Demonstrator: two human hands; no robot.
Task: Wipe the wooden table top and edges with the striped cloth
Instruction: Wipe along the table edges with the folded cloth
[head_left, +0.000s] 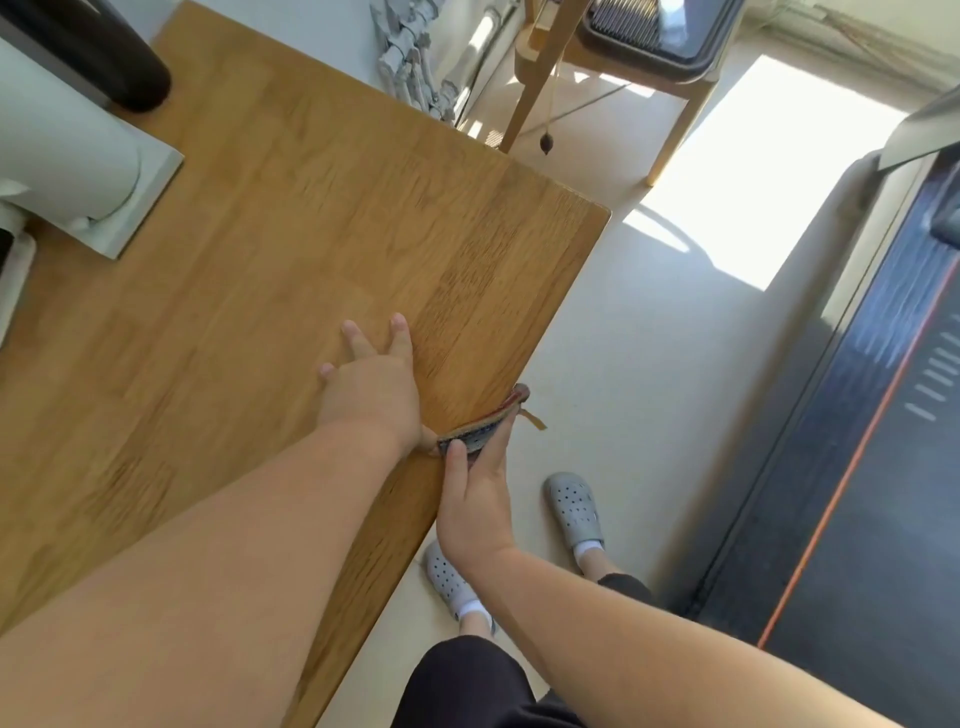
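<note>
The wooden table (291, 223) fills the left and middle of the head view, and its right edge runs diagonally down toward me. My left hand (371, 382) lies flat on the top near that edge, fingers spread. My right hand (475, 499) holds the striped cloth (480, 423) against the table's side edge, thumb on top of the fabric and fingers wrapped under it. Only a folded strip of the cloth shows, with a loose tan tag hanging off it.
A white monitor base (104, 171) stands on the table at the far left. A wooden chair (613, 67) is beyond the far corner. A black treadmill (857, 467) runs along the right. My feet in grey clogs (574, 512) stand on the pale floor beside the table.
</note>
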